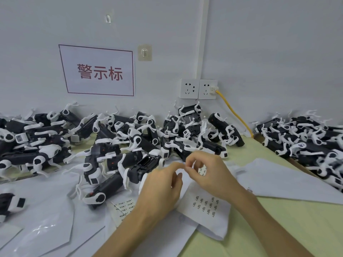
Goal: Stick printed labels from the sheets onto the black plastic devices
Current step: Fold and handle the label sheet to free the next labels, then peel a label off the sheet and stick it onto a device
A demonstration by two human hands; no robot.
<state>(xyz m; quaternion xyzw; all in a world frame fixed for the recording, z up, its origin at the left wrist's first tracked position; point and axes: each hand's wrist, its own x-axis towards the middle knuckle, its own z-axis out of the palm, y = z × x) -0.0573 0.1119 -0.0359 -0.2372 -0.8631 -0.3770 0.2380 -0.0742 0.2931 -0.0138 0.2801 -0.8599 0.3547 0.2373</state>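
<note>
Far left, a heap of black devices point(46, 138) with white legs sprawls along the wall, and a clear plastic bag point(42, 232) lies near us. On the wall above hangs a red-bordered sign point(98, 71). Moving in, a printed sheet point(121, 207) peeks out by the left wrist, and one black device point(144, 164) lies just beyond the left hand point(159, 188). That hand's fingers are curled, thumb and forefinger tips brought up against the right hand's. Whether they have anything between them, I cannot tell. The right hand point(211, 173) is curled too, pinching a small label strip point(201, 169) raised above the table point(278, 219). Beneath both hands lies the label sheet point(206, 204), with rows of small dark labels. Farther right are wall sockets point(198, 89), a yellow cable point(235, 115) running down, and another device heap point(306, 138) at far right.
</note>
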